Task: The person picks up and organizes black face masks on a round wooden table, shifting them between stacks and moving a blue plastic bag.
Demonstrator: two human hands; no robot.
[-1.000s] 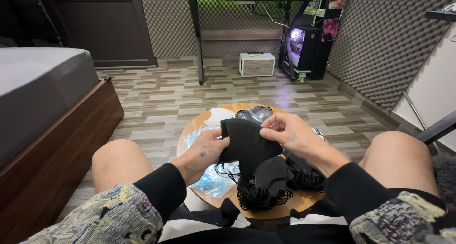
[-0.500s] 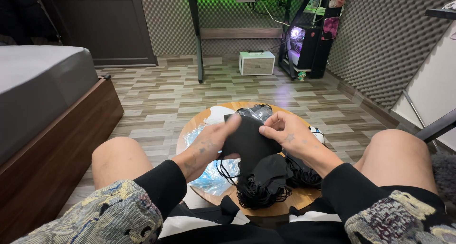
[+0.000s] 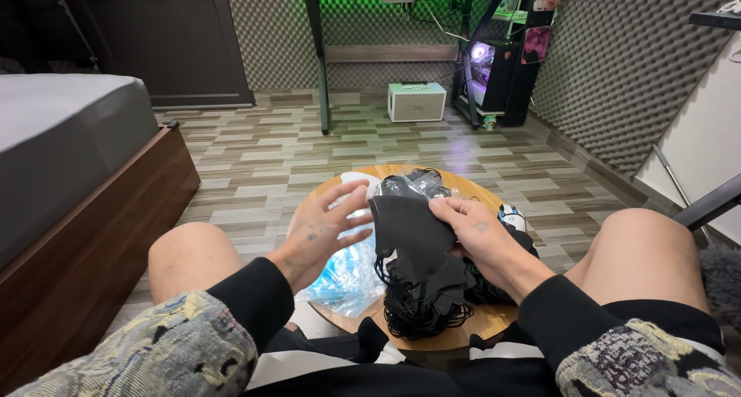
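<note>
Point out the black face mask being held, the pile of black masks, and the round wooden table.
black face mask [image 3: 405, 227], head view, flat middle panel
pile of black masks [image 3: 421, 308], head view, tangled ear loops
round wooden table [image 3: 482, 324], head view, bare near rim

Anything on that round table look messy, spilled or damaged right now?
Nothing looks damaged or spilled. The black masks lie in a loose heap, ear loops tangled, near the table's front edge. The right hand holds one mask; the left hand is open beside it.
</note>
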